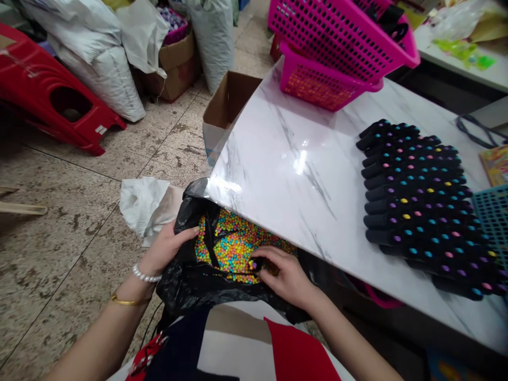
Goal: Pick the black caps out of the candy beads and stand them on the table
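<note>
My left hand (170, 243) grips the rim of a black plastic bag (186, 286), thumb on the inside. The bag sits open below the table's edge and holds a mass of small round beads (234, 248) in yellow, orange, pink, green and blue. Over the beads, my right hand (283, 272) has its fingers curled round a small black piece (257, 263); most of it is hidden by the fingers. Yellow and purple beads show right beside it. On the table to the right lie rows of black tube-like pieces (420, 206) with coloured dots.
Stacked pink baskets (317, 79) stand on the far side of the marble-patterned table (278, 174). A cardboard box (228, 106) is on the floor by its corner. Crumpled white plastic (145, 206) lies left of the bag. A red stool (51, 90) and white sacks (99, 58) stand farther left.
</note>
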Demonstrator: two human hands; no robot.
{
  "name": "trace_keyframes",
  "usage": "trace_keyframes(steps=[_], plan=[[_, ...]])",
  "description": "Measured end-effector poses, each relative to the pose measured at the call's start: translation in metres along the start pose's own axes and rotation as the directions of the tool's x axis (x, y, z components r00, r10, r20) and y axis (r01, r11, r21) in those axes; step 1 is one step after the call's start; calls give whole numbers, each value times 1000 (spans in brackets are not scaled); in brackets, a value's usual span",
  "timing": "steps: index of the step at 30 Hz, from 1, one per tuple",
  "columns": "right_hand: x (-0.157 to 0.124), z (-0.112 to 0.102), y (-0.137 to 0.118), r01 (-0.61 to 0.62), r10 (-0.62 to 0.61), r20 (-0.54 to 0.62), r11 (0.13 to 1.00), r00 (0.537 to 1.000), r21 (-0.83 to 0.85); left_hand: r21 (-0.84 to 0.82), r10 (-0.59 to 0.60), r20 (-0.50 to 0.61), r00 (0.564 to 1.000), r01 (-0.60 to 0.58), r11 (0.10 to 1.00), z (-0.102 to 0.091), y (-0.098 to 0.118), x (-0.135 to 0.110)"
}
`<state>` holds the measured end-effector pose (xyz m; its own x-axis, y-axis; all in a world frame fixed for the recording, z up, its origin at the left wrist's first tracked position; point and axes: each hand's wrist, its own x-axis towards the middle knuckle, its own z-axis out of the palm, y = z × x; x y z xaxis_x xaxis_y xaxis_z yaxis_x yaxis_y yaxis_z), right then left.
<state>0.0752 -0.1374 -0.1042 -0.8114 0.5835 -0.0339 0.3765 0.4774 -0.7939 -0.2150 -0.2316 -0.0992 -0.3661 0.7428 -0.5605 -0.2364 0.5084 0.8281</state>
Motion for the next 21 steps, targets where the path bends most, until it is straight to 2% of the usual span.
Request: trace_keyframes(steps=[4,6,8,11,15,17,19,21], plan=[[-7,-2,3,-146,151,-85,987,985,65,0,-20,-8,1000,20,1000,-1,-2,1],[-7,0,3,-164,171,-86,983,982,84,7,-28,-8,1000,28,1000,-1,-2,3],[-7,1,-1,-141,147,-94,987,985,71,15,-26,-2,1000,26,1000,-1,-2,3],[-8,-9,-21,-24,26,-108,999,994,21,60,-6,2,1000,6,998,-1,1,2],[-13,-53,-71,199,-200,-16,979,980,-48,100,5,5,1000,-6,995,-5,2,-1],[-12,-83,-92,241,-235,50,957,971,-160,108,-5,-4,1000,6,994,-8,-3,3],[-5,-116,-100,234,-229,54,930,972,-283,121,23,-4,1000,-22,992,-9,-9,11],[11,-152,-91,193,-214,-8,897,977,-398,116,44,-17,999,-42,992,-8,-15,18]])
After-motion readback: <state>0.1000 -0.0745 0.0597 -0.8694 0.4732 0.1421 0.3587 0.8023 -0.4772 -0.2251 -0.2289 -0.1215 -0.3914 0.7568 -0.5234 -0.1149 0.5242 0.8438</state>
